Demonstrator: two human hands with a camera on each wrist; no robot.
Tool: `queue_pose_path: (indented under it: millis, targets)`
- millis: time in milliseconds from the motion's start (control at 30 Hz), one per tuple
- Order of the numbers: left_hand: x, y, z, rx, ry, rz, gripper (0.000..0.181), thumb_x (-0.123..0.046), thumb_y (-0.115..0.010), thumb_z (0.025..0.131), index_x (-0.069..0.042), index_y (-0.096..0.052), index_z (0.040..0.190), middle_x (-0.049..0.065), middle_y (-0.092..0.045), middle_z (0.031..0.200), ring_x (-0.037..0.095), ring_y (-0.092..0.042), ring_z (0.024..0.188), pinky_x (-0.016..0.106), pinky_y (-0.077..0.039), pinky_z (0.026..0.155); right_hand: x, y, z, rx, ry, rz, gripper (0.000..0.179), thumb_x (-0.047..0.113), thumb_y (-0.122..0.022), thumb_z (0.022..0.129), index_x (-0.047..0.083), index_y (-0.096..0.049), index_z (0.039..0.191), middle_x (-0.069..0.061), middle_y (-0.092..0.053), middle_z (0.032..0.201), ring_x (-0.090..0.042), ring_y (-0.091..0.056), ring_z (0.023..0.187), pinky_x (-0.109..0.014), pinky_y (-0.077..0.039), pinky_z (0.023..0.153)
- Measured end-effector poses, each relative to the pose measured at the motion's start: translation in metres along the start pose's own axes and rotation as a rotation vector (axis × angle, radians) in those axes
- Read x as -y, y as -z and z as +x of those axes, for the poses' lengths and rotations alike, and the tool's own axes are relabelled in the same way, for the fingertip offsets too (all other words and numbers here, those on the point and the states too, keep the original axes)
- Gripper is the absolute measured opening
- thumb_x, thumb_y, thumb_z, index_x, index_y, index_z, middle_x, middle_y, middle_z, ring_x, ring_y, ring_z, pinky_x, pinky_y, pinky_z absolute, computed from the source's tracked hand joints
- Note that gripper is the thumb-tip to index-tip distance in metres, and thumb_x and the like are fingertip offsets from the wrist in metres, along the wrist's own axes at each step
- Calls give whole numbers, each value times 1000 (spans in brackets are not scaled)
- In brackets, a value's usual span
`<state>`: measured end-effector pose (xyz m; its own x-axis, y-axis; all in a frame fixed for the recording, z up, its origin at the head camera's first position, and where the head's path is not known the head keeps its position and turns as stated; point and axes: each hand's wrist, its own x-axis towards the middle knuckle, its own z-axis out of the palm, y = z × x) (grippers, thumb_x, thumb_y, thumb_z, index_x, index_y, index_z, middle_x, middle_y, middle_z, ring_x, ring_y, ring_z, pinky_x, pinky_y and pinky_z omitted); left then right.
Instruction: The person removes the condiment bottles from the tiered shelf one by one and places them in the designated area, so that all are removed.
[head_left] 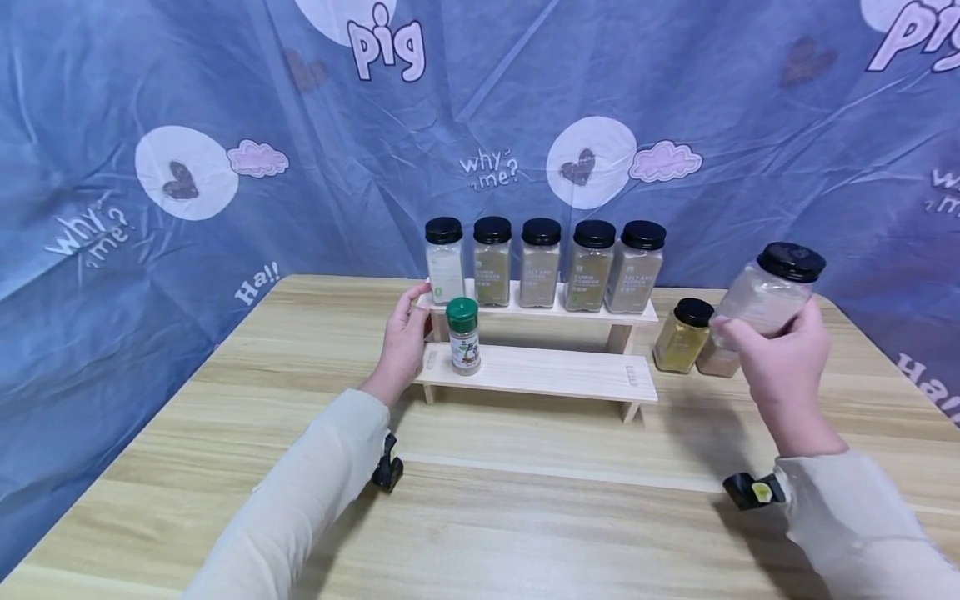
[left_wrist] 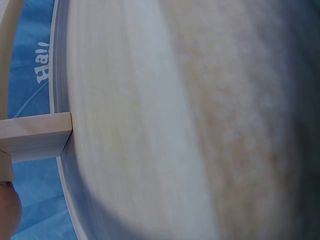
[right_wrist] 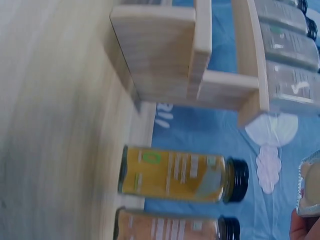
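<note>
My right hand grips a square clear spice jar with a black lid, tilted and lifted above the table. At the left end of a two-step wooden rack, my left hand holds the side of the upper step. Several black-lidded jars stand in a row on that upper step, including a pale one beside my left fingers. A small green-capped bottle stands on the left of the lower step. In the right wrist view, only a corner of the held jar and some fingertips show.
Right of the rack, a yellow-filled jar stands on the wood-grain table. A brownish jar is close beside it, partly hidden by my right hand in the head view. A blue printed cloth hangs behind.
</note>
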<state>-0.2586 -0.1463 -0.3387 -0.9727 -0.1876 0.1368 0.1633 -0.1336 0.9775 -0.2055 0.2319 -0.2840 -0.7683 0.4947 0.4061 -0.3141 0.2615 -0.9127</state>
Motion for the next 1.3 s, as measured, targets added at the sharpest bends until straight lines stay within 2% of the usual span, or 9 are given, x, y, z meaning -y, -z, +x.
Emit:
queue_pose_path:
  millis: [267, 400, 600, 700, 1000, 1200, 1300]
  targets:
    - [0, 0, -3, -3, 8, 8, 34, -11, -37, 99, -10, -45, 132, 6, -37, 145, 22, -43, 127, 33, -37, 108, -6, 14, 13, -58, -16, 185, 58, -15, -62, 63, 14, -52, 111, 2, -57, 95, -7, -54, 82, -11, -46, 67]
    - [-1, 0, -3, -1, 16, 22, 34, -11, -36, 100, -12, -45, 133, 7, -38, 143, 21, -43, 127, 32, -36, 108, -11, 22, 20, -94, -32, 199, 60, -16, -61, 61, 13, -53, 113, 2, -58, 97, -8, -53, 84, -12, -46, 68]
    - [-3, -1, -2, -4, 9, 9, 34, -11, -37, 99, -11, -45, 132, 7, -39, 143, 22, -44, 126, 31, -37, 107, -19, 33, 33, -110, -10, -26, 63, -10, -65, 63, 17, -53, 119, 9, -57, 99, -3, -52, 86, -12, -42, 70]
    - [-3, -1, -2, -2, 10, 6, 34, -11, -37, 99, -11, -45, 132, 7, -38, 144, 21, -43, 127, 31, -37, 107, -24, 37, 40, -118, -1, -83, 65, -8, -66, 63, 18, -52, 120, 12, -56, 99, -1, -51, 87, -11, -41, 72]
    - [-3, 0, 0, 2, 18, 25, 34, -12, -36, 100, -14, -45, 133, 6, -39, 143, 20, -44, 127, 29, -37, 107, -39, 46, 54, -114, -98, -158, 69, -2, -68, 64, 25, -46, 124, 19, -51, 103, 3, -46, 91, -10, -38, 81]
    - [-2, 0, 0, -1, 21, 28, 34, -12, -35, 100, -14, -45, 133, 7, -39, 143, 21, -44, 127, 30, -37, 107, -54, 55, 59, -74, -184, -348, 66, 12, -71, 68, 34, -41, 123, 28, -41, 96, 9, -38, 92, -10, -33, 92]
    - [-2, 0, 1, -1, 18, 23, 34, -12, -36, 100, -14, -46, 132, 7, -40, 143, 21, -44, 127, 30, -38, 107, -60, 58, 61, -22, -234, -404, 63, 16, -72, 71, 37, -38, 120, 29, -37, 93, 11, -36, 89, -11, -33, 95]
